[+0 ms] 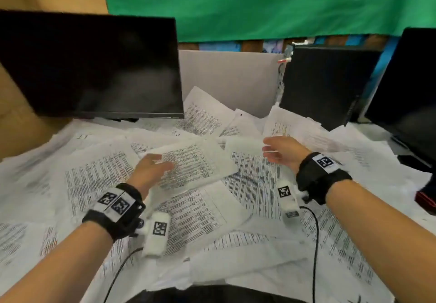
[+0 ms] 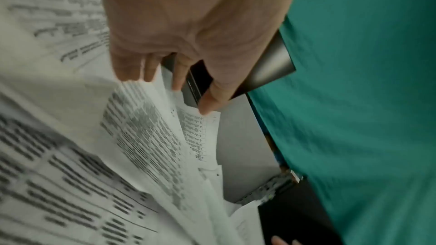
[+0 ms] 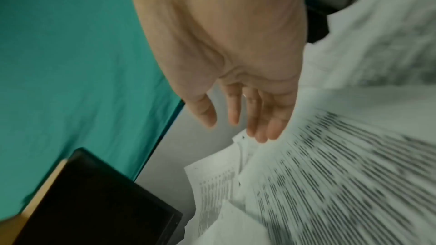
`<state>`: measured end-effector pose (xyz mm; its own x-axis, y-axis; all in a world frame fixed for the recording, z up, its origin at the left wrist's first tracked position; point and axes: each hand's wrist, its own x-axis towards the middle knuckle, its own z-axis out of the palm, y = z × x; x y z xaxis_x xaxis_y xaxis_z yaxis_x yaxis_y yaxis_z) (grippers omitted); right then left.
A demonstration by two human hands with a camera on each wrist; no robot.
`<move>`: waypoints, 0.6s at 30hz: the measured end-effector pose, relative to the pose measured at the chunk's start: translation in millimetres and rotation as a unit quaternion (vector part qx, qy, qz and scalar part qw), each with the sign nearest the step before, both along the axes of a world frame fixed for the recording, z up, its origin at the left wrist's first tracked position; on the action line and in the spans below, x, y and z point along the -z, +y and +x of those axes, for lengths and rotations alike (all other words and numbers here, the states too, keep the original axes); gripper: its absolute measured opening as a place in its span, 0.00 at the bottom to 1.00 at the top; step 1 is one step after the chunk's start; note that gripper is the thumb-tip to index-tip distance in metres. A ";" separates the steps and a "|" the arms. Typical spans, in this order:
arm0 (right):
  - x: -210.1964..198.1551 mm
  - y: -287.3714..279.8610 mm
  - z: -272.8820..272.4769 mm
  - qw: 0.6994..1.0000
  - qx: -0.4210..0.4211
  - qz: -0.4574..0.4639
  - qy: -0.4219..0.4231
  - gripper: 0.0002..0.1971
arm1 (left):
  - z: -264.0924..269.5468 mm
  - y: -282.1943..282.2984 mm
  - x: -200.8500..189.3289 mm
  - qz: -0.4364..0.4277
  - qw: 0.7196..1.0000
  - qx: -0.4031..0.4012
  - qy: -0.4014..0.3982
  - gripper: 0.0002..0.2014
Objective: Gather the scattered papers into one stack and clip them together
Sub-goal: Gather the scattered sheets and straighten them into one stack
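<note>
Several printed white papers [image 1: 254, 184] lie scattered and overlapping all over the desk. One sheet [image 1: 198, 163] with dense tables sits on top in the middle, its left edge slightly curled up. My left hand [image 1: 160, 161] reaches over that left edge with its fingers loosely extended; in the left wrist view the left hand [image 2: 174, 92] has its fingertips [image 2: 132, 73] at the raised paper edge [image 2: 146, 137] and the thumb held apart. My right hand [image 1: 267, 148] hovers open just above the papers to the right of the sheet, fingers pointing left. In the right wrist view the right hand [image 3: 235, 118] holds nothing above blurred sheets [image 3: 330, 165].
A black monitor [image 1: 89, 66] stands at the back left, with a grey divider panel [image 1: 228, 78] beside it. A black computer tower [image 1: 325, 85] and a second dark screen [image 1: 405, 85] stand at the back right. A red-and-black object [image 1: 424, 200] lies at the right edge.
</note>
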<state>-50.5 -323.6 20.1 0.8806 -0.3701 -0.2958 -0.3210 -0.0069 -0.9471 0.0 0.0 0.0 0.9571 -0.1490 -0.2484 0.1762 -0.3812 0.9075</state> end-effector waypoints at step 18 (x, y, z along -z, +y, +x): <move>-64.8 18.0 28.1 0.982 -0.077 0.006 -0.171 0.16 | 54.4 -46.0 -33.0 0.040 0.985 0.126 -0.114 0.40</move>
<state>-22.4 -305.6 84.9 0.9743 -0.2240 0.0246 0.0208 -0.0194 -0.9996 54.4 -46.0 33.0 0.9245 -0.3775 -0.0525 -0.1374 -0.4585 0.8780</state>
